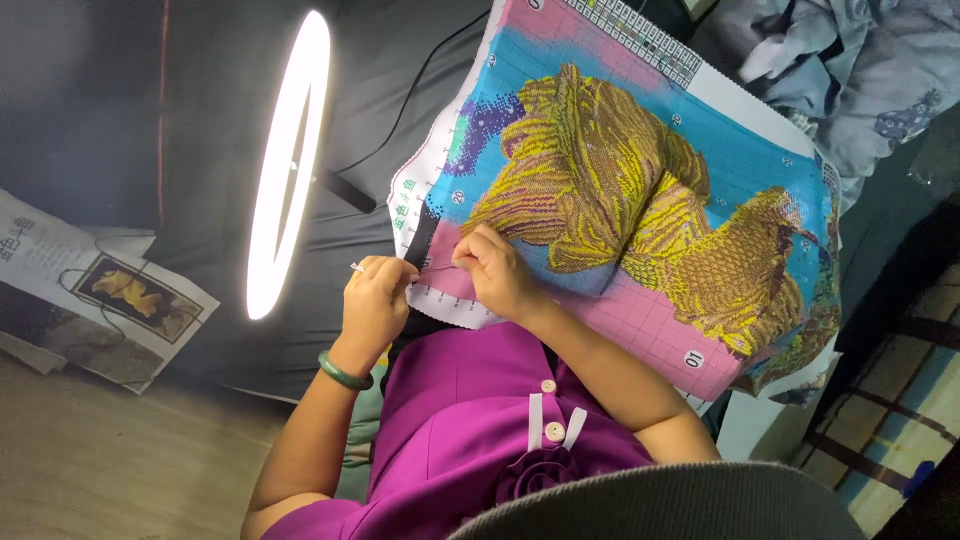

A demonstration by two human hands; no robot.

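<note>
A large cross-stitch cloth [640, 190] with a yellow animal figure on blue and pink ground lies spread in front of me. My left hand [376, 300], with a green bangle [344, 373] on the wrist, grips the cloth's near white edge and pinches something small and pale. My right hand [493, 272] rests on the pink corner of the cloth, fingers pinched together on it. A thin thread seems to run between the two hands; I cannot make out a needle. My purple dress [470, 420] with white buttons fills the lower middle.
A lit ring lamp [287, 165] on a dark arm stands to the left, over a dark sheet [120, 120]. A printed pattern sheet [110, 290] lies at the far left on the floor. Crumpled bluish fabric [850, 70] sits at top right, checked cloth [900, 400] at the right.
</note>
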